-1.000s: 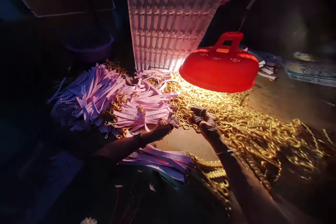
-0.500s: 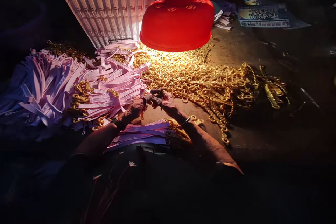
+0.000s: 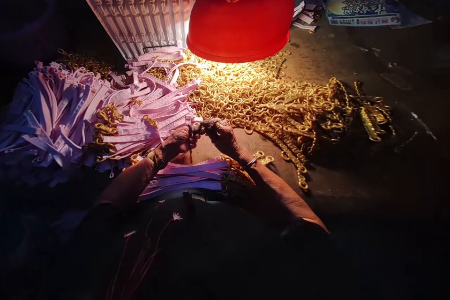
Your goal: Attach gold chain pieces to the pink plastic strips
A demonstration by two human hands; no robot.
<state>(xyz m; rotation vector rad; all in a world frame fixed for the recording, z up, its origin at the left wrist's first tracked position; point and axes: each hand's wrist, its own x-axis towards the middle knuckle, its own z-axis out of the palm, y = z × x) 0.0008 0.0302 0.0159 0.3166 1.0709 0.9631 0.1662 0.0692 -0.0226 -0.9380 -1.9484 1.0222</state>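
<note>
Both hands meet in front of the heaps, their wrapped fingertips touching. My left hand (image 3: 178, 141) is closed on a pink strap (image 3: 192, 120), whose end pokes up above the fingers. A short gold chain (image 3: 191, 155) hangs just below that hand. My right hand (image 3: 224, 139) pinches at the same spot; whatever its fingertips hold is hidden. To the left lie many printed pink straps (image 3: 151, 124), some with gold chain ends (image 3: 107, 119). Beyond my right hand spreads a heap of gold chains (image 3: 253, 98). Closer to my body, more straps (image 3: 193, 176) lie in a row.
A red lamp (image 3: 241, 21) hangs low over the chain heap and lights it. Behind the straps a ridged, pale panel (image 3: 140, 2) leans at an angle. A blue printed packet (image 3: 363, 9) lies on the dark table (image 3: 351, 56) at the back right.
My right fingertips have drawn in closer to the left ones, and a pale strap end now shows above them. The whole view has shifted slightly.
</note>
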